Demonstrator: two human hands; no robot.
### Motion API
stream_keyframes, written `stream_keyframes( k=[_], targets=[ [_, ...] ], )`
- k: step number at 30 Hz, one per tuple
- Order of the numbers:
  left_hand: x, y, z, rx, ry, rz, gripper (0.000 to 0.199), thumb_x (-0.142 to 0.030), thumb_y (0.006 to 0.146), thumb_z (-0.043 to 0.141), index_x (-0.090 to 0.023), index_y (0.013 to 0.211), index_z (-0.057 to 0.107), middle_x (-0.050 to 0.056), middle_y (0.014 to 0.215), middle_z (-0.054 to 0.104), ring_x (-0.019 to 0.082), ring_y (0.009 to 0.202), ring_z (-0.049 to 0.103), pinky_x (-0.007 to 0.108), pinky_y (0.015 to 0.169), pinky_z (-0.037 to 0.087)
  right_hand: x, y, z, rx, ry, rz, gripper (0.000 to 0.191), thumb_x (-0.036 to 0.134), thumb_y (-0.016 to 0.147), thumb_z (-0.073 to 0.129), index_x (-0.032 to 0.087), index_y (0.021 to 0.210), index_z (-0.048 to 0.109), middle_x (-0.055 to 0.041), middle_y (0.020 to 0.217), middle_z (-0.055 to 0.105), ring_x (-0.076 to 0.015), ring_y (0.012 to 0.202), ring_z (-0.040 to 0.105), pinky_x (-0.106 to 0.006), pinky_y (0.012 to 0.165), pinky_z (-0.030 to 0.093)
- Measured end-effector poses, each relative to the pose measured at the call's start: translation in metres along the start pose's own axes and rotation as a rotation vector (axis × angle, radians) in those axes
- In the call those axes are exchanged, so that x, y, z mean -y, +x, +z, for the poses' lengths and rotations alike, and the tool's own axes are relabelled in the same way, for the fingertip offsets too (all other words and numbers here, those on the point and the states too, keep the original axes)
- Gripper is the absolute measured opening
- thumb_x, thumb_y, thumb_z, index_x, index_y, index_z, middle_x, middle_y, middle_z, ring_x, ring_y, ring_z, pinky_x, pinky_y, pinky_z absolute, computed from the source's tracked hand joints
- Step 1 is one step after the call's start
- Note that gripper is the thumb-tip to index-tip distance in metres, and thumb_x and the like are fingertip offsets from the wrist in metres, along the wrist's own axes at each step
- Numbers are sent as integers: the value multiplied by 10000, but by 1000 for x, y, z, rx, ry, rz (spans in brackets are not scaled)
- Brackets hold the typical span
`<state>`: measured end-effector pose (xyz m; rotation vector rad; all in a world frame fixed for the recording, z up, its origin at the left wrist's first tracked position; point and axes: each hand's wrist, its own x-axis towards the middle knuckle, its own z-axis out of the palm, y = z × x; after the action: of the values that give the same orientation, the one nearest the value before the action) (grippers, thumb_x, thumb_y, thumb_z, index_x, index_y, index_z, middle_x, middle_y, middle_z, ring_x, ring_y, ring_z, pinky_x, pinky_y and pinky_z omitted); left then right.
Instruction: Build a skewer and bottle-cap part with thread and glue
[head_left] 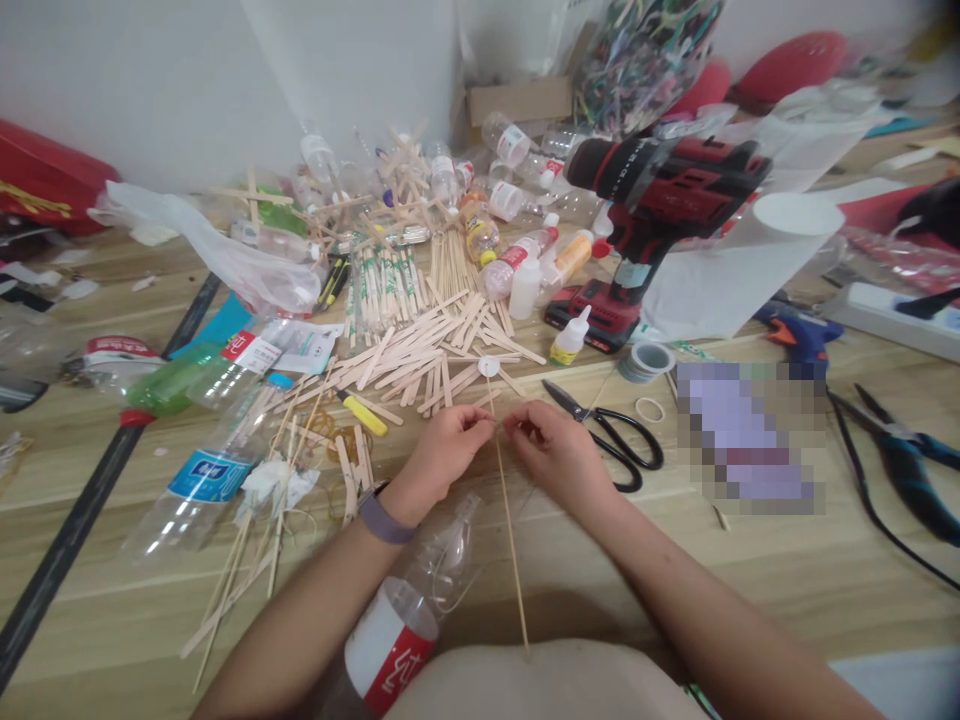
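Note:
A thin bamboo skewer (509,520) runs lengthwise between my hands, its near end against my body. At its far end sits a small white disc (489,367), perhaps a bottle cap. My left hand (454,445) is closed, its thumb and fingertips pinching at the skewer. Just right of the skewer, my right hand (559,450) is closed in a pinch; what lies between its fingertips is too small to make out. Under my left forearm lies a clear plastic bottle (442,560) with a red and white label. Black-handled scissors (615,440) lie beside my right hand.
Beyond my hands lie loose wooden craft sticks (405,350), a glue bottle (570,338) and a tape roll (646,362). A red cordless drill (637,220) stands behind them. Pliers (907,460) and a glue gun (801,335) are at right, a blue-labelled bottle (210,475) at left.

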<state>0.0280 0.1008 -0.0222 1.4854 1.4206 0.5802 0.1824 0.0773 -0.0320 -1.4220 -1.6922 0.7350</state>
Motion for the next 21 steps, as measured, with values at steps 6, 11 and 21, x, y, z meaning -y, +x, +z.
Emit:
stream_keyframes(
  k=[6,11,21],
  targets=[
    [1,1,-1,-23,-7,27,157,-221,816,526,-155,817,669,-18,694,636,132,636,553,237,600,407,-3,-1,2,-6,2,41,120,186,789,541,186,802,661,-7,630,633,-143,540,540,-245,522,424],
    [-2,0,-4,-18,42,78,128,-172,798,537,-154,809,664,-15,696,636,137,648,552,239,606,391,-3,-1,3,35,27,66,165,219,819,552,166,884,695,-46,751,716,-156,615,606,-257,576,465],
    [-7,-5,-3,-36,198,187,84,-144,793,546,-171,746,610,-49,607,542,121,576,485,236,551,327,0,0,1,50,11,110,135,259,811,562,184,787,671,-18,655,640,-149,580,528,-259,554,385]
  ],
)
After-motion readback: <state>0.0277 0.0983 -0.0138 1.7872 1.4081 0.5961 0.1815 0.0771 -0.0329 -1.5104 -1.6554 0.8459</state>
